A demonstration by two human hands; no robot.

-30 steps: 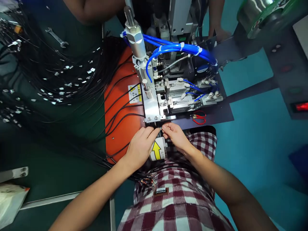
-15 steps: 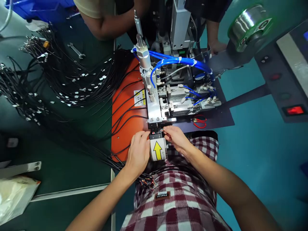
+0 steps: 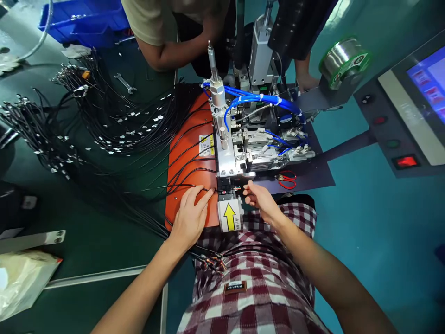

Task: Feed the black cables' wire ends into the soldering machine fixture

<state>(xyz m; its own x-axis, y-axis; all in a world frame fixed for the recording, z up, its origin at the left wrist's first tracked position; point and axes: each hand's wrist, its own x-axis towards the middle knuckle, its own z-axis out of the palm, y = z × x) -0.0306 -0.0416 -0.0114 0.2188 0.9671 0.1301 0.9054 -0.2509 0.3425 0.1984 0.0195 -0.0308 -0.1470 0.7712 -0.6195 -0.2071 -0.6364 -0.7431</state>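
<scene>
Green workbench (image 3: 86,222) heaped with black wire harnesses (image 3: 104,120). At centre, pneumatic fixture machine (image 3: 250,148) with blue hoses, beside an orange plate (image 3: 187,162). Left hand (image 3: 190,213) flat on that plate, fingers stretched out, pressing down one black wire (image 3: 174,187) leading into the slot (image 3: 227,190) above the yellow arrow label (image 3: 229,216); half a second ago curled right against the slot. Right hand (image 3: 260,199) now drawn back from the slot, fingers loosened and spread, gripping nothing. Red snips (image 3: 287,178) just beyond.
</scene>
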